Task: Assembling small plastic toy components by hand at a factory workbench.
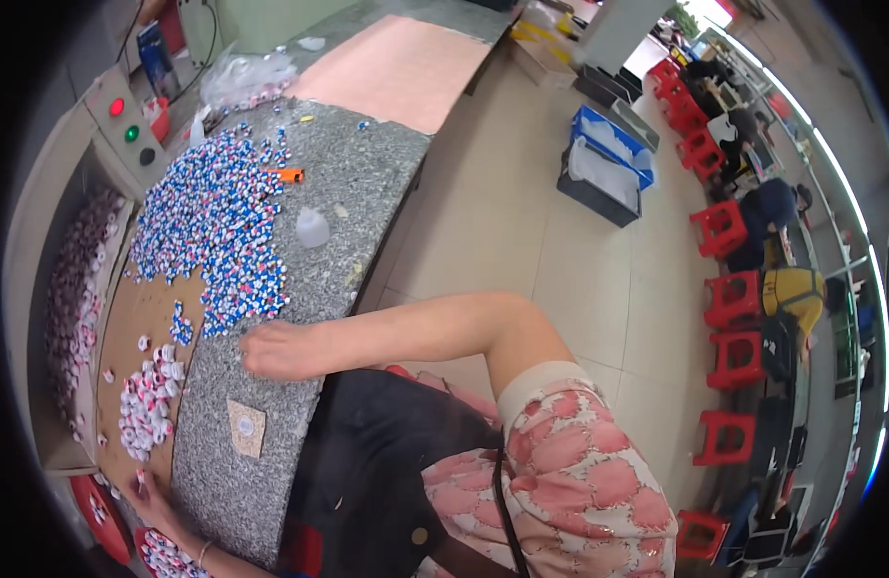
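My left hand [153,503] is low at the left edge of the table, its fingertips closed on a small white-and-pink piece. Right beside it, on a brown board [174,289], lies a heap of white pieces with pink and dark marks [147,409]. My right hand [276,350] rests closed on the grey speckled tabletop [213,453]; whatever its fingers may hold is hidden. Just beyond it spreads a large pile of small blue-and-white pieces [213,222]. Nearer me lies a small tan card [247,429] with a pale round spot.
A box-like machine [117,135] with red and green lights stands at left, many white pieces [73,318] inside. A translucent bottle [312,227], an orange tool [288,175] and a pink sheet [396,67] lie farther along. Crates [603,178] and red stools [729,356] stand right; people sit beyond.
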A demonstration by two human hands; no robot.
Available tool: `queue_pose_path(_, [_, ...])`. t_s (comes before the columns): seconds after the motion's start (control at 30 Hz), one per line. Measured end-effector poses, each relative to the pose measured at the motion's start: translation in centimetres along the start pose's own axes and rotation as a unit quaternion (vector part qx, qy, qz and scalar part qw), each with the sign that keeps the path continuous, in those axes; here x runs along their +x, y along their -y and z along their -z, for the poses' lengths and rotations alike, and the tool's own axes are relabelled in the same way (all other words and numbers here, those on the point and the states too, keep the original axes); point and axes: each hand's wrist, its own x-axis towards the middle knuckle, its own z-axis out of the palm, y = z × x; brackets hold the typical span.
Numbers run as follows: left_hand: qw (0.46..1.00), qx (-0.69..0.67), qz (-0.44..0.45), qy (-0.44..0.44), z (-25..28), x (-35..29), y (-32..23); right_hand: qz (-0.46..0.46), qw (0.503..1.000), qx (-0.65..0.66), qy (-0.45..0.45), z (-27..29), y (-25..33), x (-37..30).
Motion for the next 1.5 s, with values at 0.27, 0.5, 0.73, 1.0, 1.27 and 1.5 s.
queue_pose_path(0.27, [0.923, -0.381, 0.033, 0.040, -7.0, -16.4, -16.3, 0.048, 0.999, -0.016, 0.009, -0.2, 1.6, 1.0])
queue_pose_path(0.5, [0.777, -0.625, 0.065, 0.047, -14.5, -24.1, -20.9, -0.014, 0.995, 0.088, 0.034, 3.7, 3.4, 1.3])
queue_pose_path(0.73, [0.830, -0.545, 0.096, 0.064, -13.1, -26.8, -21.1, 0.114, 0.982, 0.081, 0.125, 2.5, 7.3, 5.7])
queue_pose_path(1.0, [0.823, -0.564, 0.044, 0.046, -13.2, -25.4, -21.8, 0.207, 0.951, -0.029, 0.228, 1.8, 7.8, 8.0])
queue_pose_path(1.27, [0.863, -0.497, 0.052, 0.068, -15.2, -24.4, -22.2, 0.168, 0.973, 0.030, 0.156, 2.3, 8.2, 7.4])
queue_pose_path(1.5, [0.959, -0.261, -0.096, -0.048, -17.8, -24.0, -23.1, -0.285, 0.827, 0.449, 0.181, 3.5, 9.3, 6.1])
